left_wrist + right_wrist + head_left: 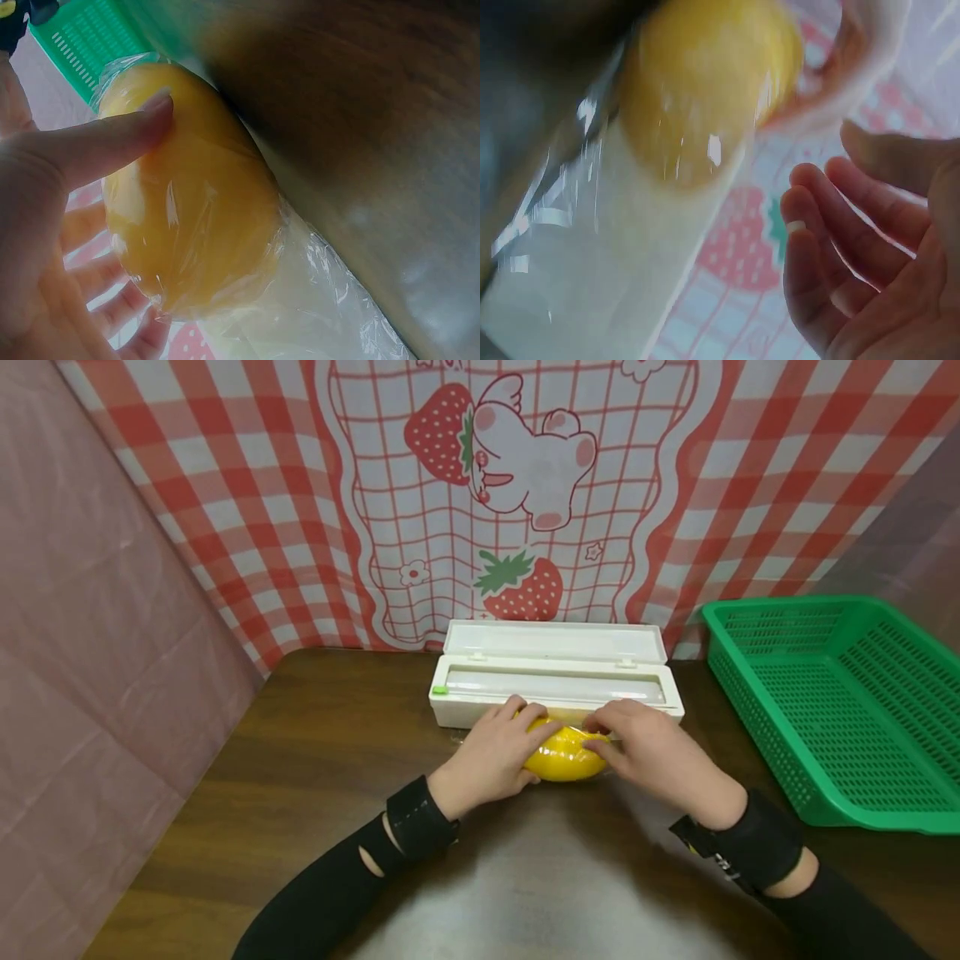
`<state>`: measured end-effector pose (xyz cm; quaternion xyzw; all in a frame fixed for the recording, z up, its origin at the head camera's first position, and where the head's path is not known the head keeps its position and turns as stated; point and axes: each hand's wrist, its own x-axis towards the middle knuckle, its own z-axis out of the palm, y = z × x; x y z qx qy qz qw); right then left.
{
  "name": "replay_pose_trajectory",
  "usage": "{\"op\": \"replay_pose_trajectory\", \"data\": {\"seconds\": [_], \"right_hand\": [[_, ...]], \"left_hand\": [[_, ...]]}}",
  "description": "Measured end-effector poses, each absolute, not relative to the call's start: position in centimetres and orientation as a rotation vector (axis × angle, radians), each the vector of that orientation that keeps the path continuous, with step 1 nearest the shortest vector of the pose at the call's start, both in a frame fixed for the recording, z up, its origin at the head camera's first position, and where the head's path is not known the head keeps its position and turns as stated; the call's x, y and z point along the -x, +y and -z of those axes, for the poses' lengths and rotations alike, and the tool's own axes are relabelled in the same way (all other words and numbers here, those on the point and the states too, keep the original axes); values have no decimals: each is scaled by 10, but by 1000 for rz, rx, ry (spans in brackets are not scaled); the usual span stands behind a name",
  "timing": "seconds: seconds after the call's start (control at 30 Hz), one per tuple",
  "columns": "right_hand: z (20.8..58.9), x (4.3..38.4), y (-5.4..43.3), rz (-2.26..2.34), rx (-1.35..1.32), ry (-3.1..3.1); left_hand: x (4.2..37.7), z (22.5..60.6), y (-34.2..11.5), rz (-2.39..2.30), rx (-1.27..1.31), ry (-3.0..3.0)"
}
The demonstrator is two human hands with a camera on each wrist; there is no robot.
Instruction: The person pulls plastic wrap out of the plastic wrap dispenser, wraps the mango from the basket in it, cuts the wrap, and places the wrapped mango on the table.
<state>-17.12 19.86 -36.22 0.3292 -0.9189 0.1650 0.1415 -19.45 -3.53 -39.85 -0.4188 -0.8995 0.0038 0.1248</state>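
A smooth yellow oval fruit (564, 755), its exact kind not plain, is wrapped in clear cling film (322, 277) just in front of a white cling film box (555, 685). My left hand (495, 752) holds the fruit, thumb on one face and fingers round the other. At the fruit's right end is my right hand (652, 752). In the right wrist view its fingers (806, 262) are loosely bent, apart from the thumb, with nothing seen between them. Loose film trails off the fruit in both wrist views.
The box's lid (555, 641) stands open at the back, with a film roll inside and a green slider (440, 690) at its left end. To the right sits a green plastic basket (817, 768). A checked strawberry cloth (262, 527) hangs behind the wooden table (247, 793).
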Motion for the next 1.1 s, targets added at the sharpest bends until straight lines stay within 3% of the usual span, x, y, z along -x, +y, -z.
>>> {"op": "replay_pose_trajectory", "data": {"seconds": [0.37,1.1], "right_hand": [[390,177,192,-344,-1064,-2730],[401,190,196,-426,-1126,-2747]], "left_hand": [[193,397,-36,-15,1218,-2644],[199,396,-39,39,1185,-2659]]}}
